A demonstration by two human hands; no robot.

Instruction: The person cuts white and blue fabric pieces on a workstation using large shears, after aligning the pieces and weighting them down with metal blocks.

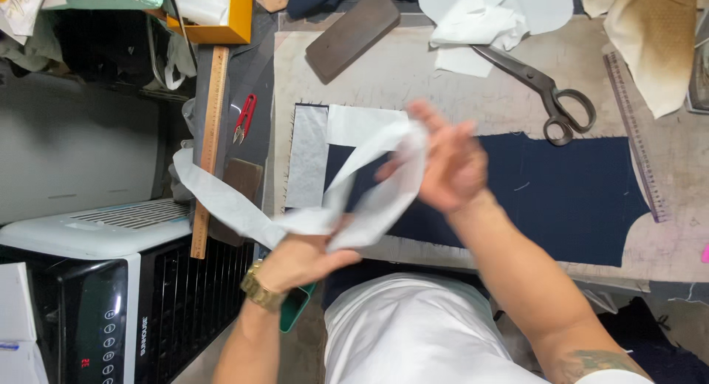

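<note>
My left hand [299,260] grips a long white strip of thin interfacing [221,199] at the table's front edge; the strip trails off to the left over the table edge. My right hand [447,162], blurred, holds the strip's other end raised above a navy fabric piece [569,196]. White interfacing pieces [309,155] lie flat along the navy fabric's left end. A gold watch sits on my left wrist.
Large black scissors [550,96] lie behind the navy fabric. A dark oblong block [353,33] rests at the back. A wooden ruler [209,148] and red thread snips [244,118] lie left. A clear ruler [636,140] is at right. An air cooler [88,280] stands lower left.
</note>
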